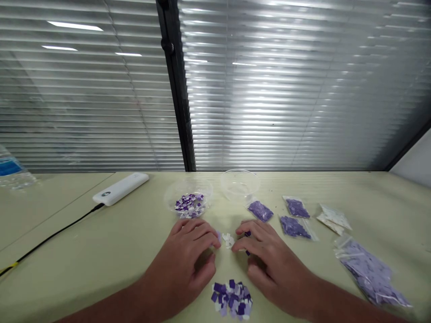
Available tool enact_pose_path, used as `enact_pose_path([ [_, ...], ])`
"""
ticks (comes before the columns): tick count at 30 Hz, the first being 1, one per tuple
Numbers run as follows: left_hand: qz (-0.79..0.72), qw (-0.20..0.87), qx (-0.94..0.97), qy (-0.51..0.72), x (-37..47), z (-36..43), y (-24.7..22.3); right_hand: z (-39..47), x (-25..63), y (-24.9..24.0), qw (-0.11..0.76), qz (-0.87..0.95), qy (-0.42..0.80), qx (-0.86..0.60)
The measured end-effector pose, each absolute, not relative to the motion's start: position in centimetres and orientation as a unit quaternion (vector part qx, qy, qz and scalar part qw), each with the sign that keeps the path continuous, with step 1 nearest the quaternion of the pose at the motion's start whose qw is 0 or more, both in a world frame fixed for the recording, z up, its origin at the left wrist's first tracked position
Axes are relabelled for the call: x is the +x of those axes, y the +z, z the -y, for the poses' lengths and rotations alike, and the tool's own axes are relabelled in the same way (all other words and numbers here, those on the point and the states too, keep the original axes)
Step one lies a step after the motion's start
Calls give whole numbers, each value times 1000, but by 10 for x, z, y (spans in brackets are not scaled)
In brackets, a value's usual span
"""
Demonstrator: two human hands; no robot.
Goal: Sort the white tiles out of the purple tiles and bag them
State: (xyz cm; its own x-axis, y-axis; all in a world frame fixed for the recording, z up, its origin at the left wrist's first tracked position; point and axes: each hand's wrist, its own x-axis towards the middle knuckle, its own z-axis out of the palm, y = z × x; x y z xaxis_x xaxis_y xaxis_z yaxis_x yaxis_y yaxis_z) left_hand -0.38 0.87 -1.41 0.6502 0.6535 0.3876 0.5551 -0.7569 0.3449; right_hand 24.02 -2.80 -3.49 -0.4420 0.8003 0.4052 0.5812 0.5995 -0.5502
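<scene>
Both hands rest low over the table, apart, with fingers bent. My left hand [188, 258] is beside a few light purple pieces [218, 236], its fingers slightly spread. My right hand [267, 260] partly covers some dark purple pieces [248, 233], its fingers apart; a fingertip is close to a small cluster of white pieces [228, 240] between the hands. Nearer to me lies a mixed pile of purple, lilac and white squares [232, 299]. Beyond my left hand a clear round bowl [170, 193] holds similar mixed pieces [189, 204].
A second clear bowl [239, 186] stands behind. Bags of purple pieces [260, 211] [296, 207] [293, 227], white pieces [334, 218] and lilac pieces [370, 271] lie right. A white power bank [121, 188] with a black cable [57, 238] and a bottle [13, 170] are left.
</scene>
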Motion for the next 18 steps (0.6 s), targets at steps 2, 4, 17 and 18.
enact_pose_path([
  [2,-336,93,901,257,-3,-9,-13,28,240,-36,328,832,169,-414],
  [4,-331,91,902,262,-3,-9,-12,28,241,-37,332,832,167,-412],
  [17,-242,149,929,235,-5,-3,-6,29,244,-30,362,834,187,-371],
  [18,-220,159,936,222,-5,-2,-4,30,244,-29,356,840,195,-360],
])
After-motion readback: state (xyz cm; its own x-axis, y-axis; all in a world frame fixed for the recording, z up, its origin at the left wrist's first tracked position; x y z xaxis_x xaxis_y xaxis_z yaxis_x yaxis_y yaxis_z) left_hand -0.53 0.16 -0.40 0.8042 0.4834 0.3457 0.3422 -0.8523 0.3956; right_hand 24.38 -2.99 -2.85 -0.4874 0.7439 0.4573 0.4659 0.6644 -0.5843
